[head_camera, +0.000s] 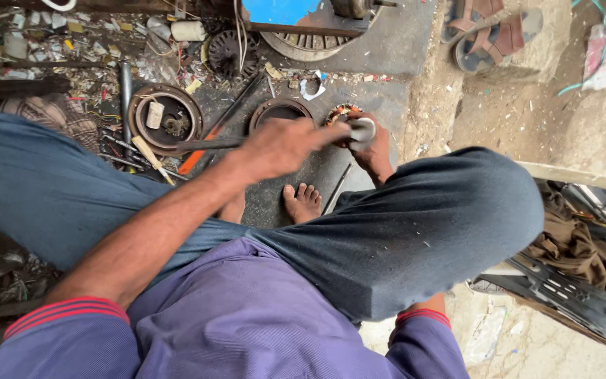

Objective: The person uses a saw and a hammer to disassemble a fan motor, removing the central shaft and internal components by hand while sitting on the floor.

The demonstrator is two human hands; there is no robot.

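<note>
My left hand (282, 144) reaches forward over my knee, blurred by motion, and is closed on a dark rod-like tool (205, 144) that sticks out to the left. My right hand (376, 154) comes up from behind my right knee and grips a pale cylindrical piece (361, 130). That piece rests on a round motor stator with copper windings (338, 112) lying on the dark floor mat. The two hands almost meet at the pale piece. My right forearm is hidden by my leg.
A round metal housing (280, 111) lies just left of the stator, and a second one holding small parts (165, 118) sits further left. An orange-handled tool (194, 161), scattered scraps, my bare foot (303, 202), sandals (492, 31) and a black plastic part (562, 291) are around.
</note>
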